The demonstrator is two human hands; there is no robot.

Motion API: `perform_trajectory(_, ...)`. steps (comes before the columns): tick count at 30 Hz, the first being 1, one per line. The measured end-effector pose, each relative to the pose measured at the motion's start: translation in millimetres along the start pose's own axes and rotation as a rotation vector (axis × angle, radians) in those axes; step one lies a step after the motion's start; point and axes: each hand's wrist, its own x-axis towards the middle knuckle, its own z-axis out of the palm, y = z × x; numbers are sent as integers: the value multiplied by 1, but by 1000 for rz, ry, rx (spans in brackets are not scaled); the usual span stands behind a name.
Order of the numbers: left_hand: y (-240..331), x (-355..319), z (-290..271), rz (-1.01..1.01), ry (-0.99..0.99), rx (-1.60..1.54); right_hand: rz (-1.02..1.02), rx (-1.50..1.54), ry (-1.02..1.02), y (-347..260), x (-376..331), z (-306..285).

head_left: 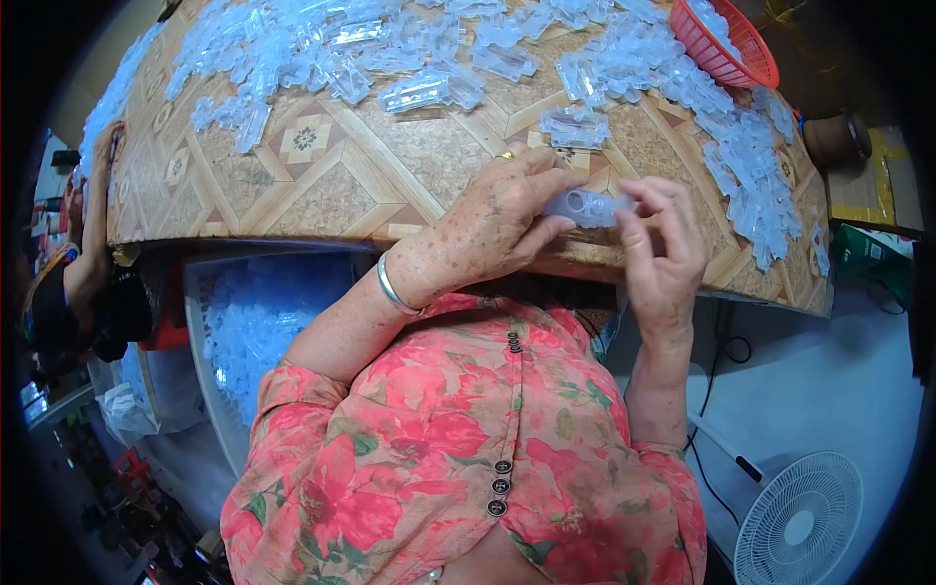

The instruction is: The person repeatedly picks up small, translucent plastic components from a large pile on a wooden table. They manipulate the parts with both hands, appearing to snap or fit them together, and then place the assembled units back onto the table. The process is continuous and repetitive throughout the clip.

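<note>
Just above the near edge of the table, a small translucent bluish plastic piece (588, 208) with a round ring shape on it is held level. The thumb and fingers of my left hand (502, 214) pinch its left end. At the other end my right hand (666, 244) has thumb and forefinger closed around the tip, with the remaining fingers curled; the exact contact there is slightly blurred. A similar clear plastic piece (575, 128) lies on the table just beyond my hands.
Many clear plastic pieces (419, 90) are heaped across the far side of the patterned table (331, 185) and down its right. A red basket (726, 54) stands far right. Below the table are a bin of bluish pieces (258, 322) and a white fan (799, 526). Another person's hand (105, 146) rests at the left edge.
</note>
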Motion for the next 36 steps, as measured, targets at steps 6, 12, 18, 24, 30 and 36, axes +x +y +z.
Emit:
perform_trajectory(6, -7, 1, 1, 75, 43, -11, -237, -181, -74, -8, 5, 15)
perform_trajectory(12, -9, -1, 4, 27, 9, -36, -237, -231, -156, -16, 14, 16)
perform_trajectory(18, -12, -2, 3, 54, -2, 6, -174, -111, -172, -13, 12, 12)
perform_trajectory(24, 10, -9, -9, -103, 74, 64, 226, -146, -232, -17, 17, -12)
perform_trajectory(30, 8, -4, -4, -191, -20, -149, 560, 217, -643, 0, 34, -12)
perform_trajectory(36, 8, 2, -2, -427, -175, -471, 861, 396, -766, -3, 48, -15)
